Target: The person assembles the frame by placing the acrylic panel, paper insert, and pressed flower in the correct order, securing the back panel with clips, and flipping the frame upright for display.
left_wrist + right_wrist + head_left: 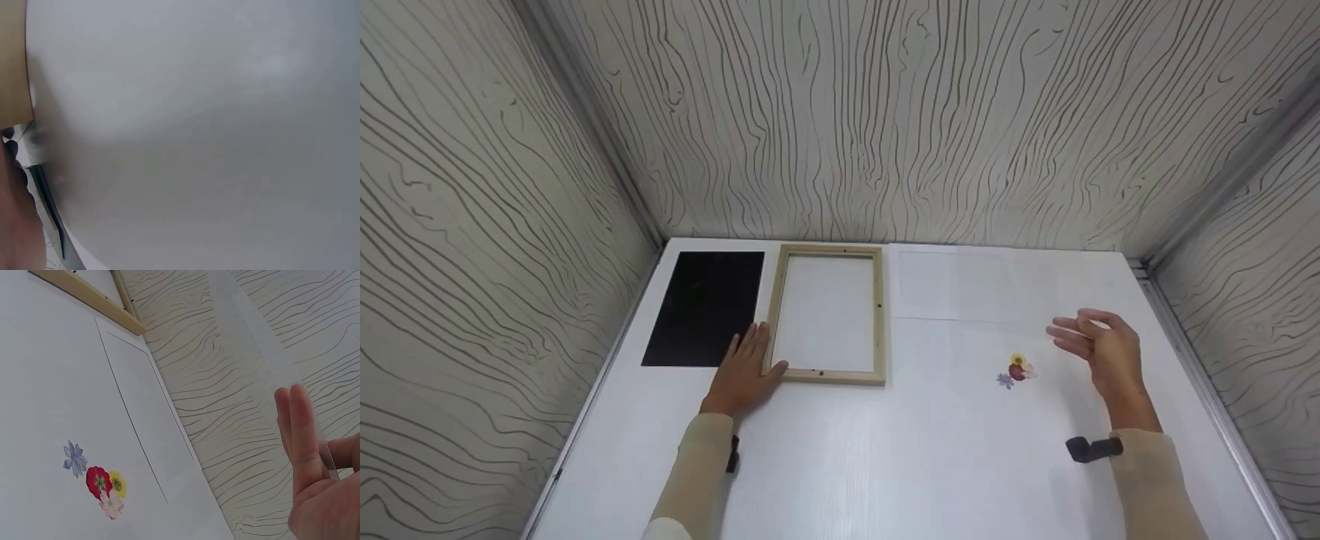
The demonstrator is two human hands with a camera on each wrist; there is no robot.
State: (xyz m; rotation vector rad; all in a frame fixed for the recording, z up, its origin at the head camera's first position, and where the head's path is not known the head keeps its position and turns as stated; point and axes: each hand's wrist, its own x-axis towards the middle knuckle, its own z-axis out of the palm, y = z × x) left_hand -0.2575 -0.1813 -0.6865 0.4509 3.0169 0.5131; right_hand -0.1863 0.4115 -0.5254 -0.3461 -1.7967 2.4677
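Observation:
My right hand (1114, 352) is raised over the right side of the table and pinches a clear sheet (256, 343) between thumb and fingers; the sheet is nearly invisible in the head view. My left hand (742, 375) lies with extended fingers along the lower left corner of a light wooden picture frame (880, 330), thumb on its bottom rail. Those fingers also overlap the edge of a black panel (705, 307). In the left wrist view, part of the frame (14, 67) and hand (19, 225) show at the left edge.
Several pressed flowers lie grouped on the white table (825, 457): a red one (98, 481), a yellow one (118, 484), a pale pink one (111, 504) and a blue one (74, 458). A white sheet with a rectangular outline (926, 285) lies right of the frame. Patterned walls (840, 120) enclose the table.

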